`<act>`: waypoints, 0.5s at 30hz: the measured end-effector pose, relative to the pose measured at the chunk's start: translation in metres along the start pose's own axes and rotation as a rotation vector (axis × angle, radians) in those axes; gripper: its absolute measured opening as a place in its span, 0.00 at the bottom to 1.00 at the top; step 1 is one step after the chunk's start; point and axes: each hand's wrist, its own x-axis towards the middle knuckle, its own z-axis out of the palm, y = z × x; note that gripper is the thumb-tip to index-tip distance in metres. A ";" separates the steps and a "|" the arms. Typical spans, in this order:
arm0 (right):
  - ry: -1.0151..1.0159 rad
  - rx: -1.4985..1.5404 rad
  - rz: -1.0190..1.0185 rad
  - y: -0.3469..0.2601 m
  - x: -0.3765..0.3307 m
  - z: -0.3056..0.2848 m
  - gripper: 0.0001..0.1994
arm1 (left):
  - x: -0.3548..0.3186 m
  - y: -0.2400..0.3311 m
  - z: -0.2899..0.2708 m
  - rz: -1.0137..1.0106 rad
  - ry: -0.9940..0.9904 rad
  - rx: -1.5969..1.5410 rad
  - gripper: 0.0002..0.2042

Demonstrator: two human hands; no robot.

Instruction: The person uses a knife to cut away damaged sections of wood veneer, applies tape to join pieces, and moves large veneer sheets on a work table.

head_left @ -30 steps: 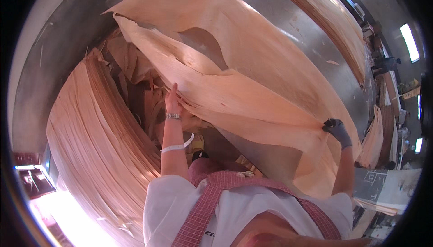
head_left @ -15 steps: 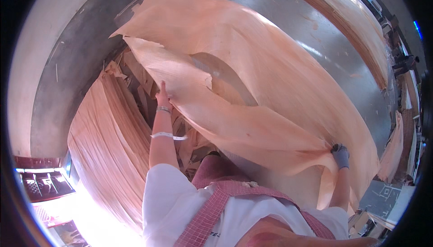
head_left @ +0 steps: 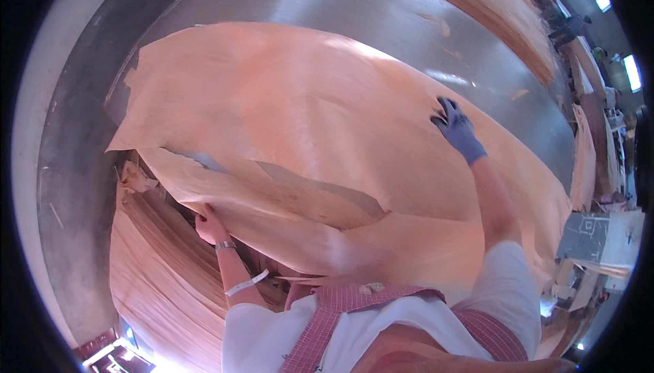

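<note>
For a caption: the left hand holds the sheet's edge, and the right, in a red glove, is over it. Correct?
The glove is blue, not red, as the head view shows. The left hand holds the sheet by its edge; the right hand is over it.

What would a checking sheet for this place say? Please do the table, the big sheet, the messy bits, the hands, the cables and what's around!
Surface: grey table, shiny in places, partly covered.
Job's things: large thin tan sheet, wavy, with a long gap toward its near edge.
Clutter: small pale scrap on the table.
Hands: left hand bare, gripping the sheet's near edge; right hand gloved, fingers spread, on or just above the sheet.
Cables: nothing seen.
Surroundings: layered stack at left; another stack across the table; grey board with white marks at right.
</note>
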 end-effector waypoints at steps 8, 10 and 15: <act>-0.284 -0.101 0.055 -0.045 0.112 0.072 0.34 | 0.042 0.013 -0.036 0.110 0.004 0.285 0.16; -0.256 -0.127 0.097 -0.037 0.113 0.078 0.28 | 0.048 0.036 -0.031 0.137 0.003 0.281 0.16; -0.177 -0.191 0.130 0.003 0.132 0.082 0.20 | 0.059 0.092 -0.021 0.191 -0.035 0.328 0.17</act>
